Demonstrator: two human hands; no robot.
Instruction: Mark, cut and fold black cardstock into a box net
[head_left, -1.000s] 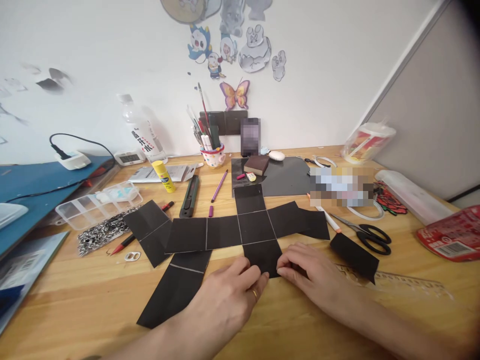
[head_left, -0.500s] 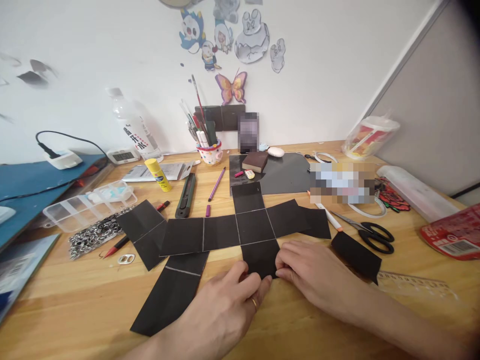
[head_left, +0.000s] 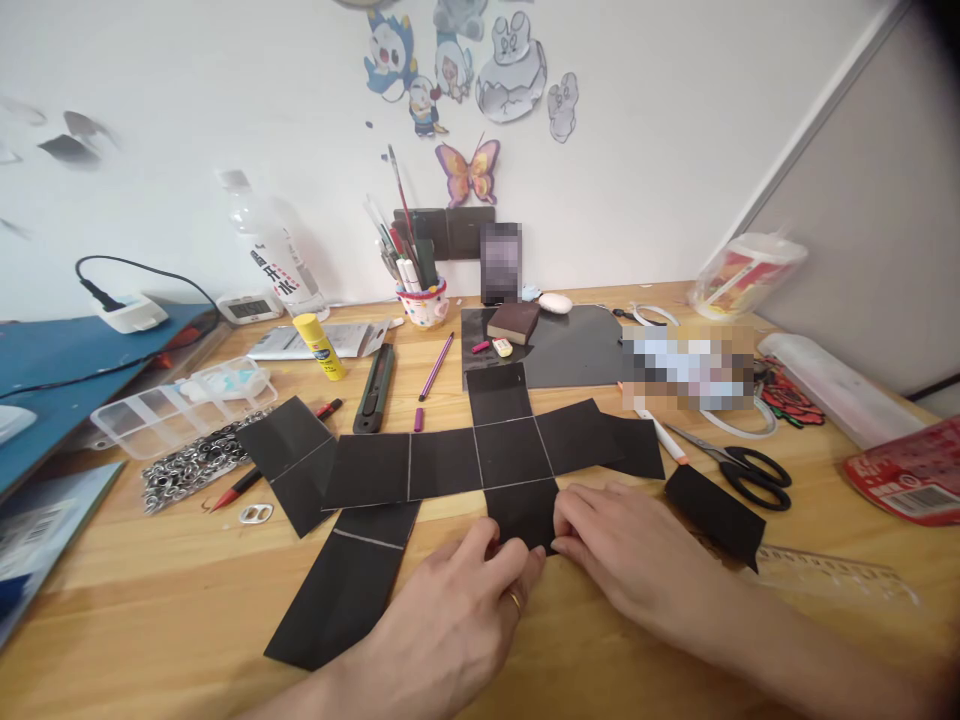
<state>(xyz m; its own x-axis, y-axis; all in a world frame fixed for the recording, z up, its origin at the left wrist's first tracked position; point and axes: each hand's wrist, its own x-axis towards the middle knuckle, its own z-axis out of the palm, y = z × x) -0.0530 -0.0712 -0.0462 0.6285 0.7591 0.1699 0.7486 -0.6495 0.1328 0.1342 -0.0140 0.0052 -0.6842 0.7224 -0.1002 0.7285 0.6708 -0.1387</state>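
Note:
A cross-shaped black card cutout (head_left: 514,452) with pale fold lines lies flat before me. My left hand (head_left: 472,600), a ring on one finger, has its fingers bent and closed at the bottom edge of the lower flap. At that flap's right edge, my right hand (head_left: 619,545) pinches the card between thumb and curled fingers. The fingertips partly cover the flap. Under and beside the cross are more black pieces: a long strip (head_left: 337,600) at lower left, a creased strip (head_left: 292,450) at the left, and a curled piece (head_left: 716,510) at the right.
Scissors (head_left: 739,468) and a clear ruler (head_left: 840,572) lie at the right. Behind the card are a utility knife (head_left: 373,390), a glue stick (head_left: 319,347), a purple pen (head_left: 436,367) and a pen cup (head_left: 422,303). Metal rings (head_left: 199,460) are heaped at the left.
The view has shifted very slightly. Both hands stay at the lower flap in nearly the same pose, and the card has not visibly moved on the table.

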